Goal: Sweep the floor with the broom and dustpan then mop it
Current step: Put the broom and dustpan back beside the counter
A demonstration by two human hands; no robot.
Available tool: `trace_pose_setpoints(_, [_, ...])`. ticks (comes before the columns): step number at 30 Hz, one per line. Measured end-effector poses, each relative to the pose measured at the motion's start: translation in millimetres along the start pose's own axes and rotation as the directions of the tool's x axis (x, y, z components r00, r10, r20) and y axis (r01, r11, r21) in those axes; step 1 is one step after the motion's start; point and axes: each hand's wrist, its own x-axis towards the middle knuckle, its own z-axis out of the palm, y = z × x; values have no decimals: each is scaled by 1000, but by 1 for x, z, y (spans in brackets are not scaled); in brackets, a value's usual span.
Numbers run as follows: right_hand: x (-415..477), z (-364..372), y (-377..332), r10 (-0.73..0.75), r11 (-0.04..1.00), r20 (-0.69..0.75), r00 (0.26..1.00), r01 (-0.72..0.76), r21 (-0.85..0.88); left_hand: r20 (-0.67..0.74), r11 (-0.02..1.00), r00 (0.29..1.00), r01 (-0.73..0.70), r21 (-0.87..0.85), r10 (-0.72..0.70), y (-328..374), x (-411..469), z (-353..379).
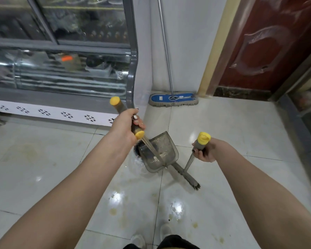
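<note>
Above the tiled floor (223, 132), left hand (126, 123) grips the dustpan (162, 151), grit inside, and right hand (207, 150) grips the broom (185, 175).

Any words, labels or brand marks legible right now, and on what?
None legible.
Blurred: the orange tag inside the display case.
Blurred: the round emblem on the case's corner post.
Too small: the white label on the blue mop pad.

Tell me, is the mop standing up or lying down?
Standing up. The mop has its blue head flat on the floor, pole leaning up the wall.
</note>
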Motion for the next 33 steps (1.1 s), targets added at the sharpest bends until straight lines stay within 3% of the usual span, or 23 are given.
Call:
trace_pose_setpoints(9, [-16,-34,-9,-78,976,-26,997,82,203,85,977,995,27,214,-47,8,-12,34])
trace_pose_setpoints(16, [-24,-56,-19,-134,938,-48,990,142,315,179,887,977,19,461,-114,12,-30,61])
trace_pose_setpoints(25, [-32,-87,-28,-178,872,-71,981,191,450,268,635,932,-56,771,-244,27,-28,97])
trace_pose_setpoints(33, [-43,-110,-36,-172,856,-118,978,208,473,312,478,920,-169,862,-237,11,-7,126])
